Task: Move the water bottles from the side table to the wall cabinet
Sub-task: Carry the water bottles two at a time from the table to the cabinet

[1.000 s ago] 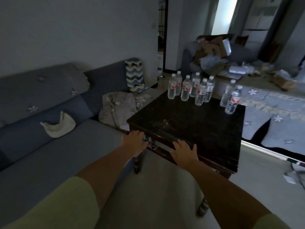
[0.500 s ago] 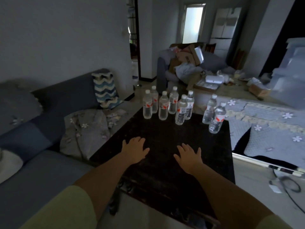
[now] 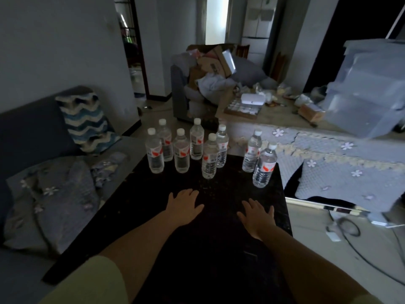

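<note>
Several clear water bottles with white caps and red-and-white labels stand upright at the far end of a dark wooden side table (image 3: 219, 249). A cluster of them (image 3: 182, 154) is at the far left and middle; two more (image 3: 264, 167) stand at the far right corner. My left hand (image 3: 184, 206) and my right hand (image 3: 257, 216) are stretched out over the middle of the table, palms down, fingers straight and spread, holding nothing. Both hands are well short of the bottles. No wall cabinet is visible.
A grey sofa (image 3: 26, 132) with a zigzag cushion (image 3: 85, 126) and a folded blanket (image 3: 54, 198) runs along the left. A quilted floral cover (image 3: 339, 163) lies to the right, with clear plastic bins (image 3: 370, 91) behind it. Cables (image 3: 350, 229) lie on the floor at right.
My view has moved forward over the table and the bottles are closer. Both hands left the table's near edge and now reach over its top, fingers spread.
</note>
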`<control>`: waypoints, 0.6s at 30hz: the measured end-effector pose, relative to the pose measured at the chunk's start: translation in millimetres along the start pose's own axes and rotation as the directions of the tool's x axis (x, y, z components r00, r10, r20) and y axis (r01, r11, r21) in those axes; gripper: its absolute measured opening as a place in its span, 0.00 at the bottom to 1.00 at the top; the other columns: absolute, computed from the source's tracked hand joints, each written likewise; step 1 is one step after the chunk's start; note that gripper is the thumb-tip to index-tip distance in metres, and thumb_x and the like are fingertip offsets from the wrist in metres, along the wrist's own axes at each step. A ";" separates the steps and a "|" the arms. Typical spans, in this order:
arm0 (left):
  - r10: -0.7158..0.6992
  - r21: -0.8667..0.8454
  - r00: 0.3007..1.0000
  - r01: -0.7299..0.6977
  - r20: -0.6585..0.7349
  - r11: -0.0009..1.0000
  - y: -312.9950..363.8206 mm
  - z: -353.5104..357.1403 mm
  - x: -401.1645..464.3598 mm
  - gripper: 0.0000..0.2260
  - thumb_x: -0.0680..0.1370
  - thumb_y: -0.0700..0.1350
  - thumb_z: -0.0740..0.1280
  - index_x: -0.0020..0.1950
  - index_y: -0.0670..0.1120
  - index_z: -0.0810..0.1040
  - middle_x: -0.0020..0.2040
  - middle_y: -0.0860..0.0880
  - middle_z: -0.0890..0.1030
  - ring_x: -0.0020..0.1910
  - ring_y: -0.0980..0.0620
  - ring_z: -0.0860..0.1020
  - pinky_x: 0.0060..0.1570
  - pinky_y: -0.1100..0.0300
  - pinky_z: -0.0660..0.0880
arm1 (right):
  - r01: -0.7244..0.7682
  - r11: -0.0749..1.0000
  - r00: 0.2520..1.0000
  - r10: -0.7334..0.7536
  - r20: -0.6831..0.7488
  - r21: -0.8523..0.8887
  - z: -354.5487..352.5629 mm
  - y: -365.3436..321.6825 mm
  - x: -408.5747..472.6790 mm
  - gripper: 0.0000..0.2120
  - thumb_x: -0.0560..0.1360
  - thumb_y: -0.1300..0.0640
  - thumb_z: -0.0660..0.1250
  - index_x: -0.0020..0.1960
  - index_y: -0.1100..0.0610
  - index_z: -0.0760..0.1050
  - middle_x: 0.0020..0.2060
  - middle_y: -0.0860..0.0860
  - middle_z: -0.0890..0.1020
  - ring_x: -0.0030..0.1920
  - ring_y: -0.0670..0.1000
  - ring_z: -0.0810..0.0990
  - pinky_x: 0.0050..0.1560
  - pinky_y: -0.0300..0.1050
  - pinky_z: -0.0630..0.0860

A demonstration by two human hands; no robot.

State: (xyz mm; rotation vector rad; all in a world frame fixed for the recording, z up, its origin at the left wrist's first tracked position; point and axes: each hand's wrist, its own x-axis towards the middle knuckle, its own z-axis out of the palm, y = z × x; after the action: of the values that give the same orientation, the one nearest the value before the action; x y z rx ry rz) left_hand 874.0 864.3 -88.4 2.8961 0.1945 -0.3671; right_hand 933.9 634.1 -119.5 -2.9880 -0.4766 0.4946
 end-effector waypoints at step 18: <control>-0.319 -0.616 0.940 0.320 0.116 0.719 -196.9 -2.1 183.2 0.39 0.76 0.59 0.66 0.78 0.43 0.52 0.75 0.42 0.63 0.72 0.42 0.66 0.70 0.47 0.65 | 0.109 0.899 0.994 -0.099 -0.046 0.424 0.0 -175.3 214.4 0.32 0.80 0.47 0.61 0.78 0.59 0.54 0.76 0.55 0.61 0.75 0.54 0.61 0.73 0.46 0.60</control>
State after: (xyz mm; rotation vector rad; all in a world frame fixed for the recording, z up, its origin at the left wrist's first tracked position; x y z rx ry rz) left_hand 1019.4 1074.3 -172.5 2.1827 0.6875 -0.2851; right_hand 1075.9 868.0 -162.6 -2.5307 -0.4546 0.4808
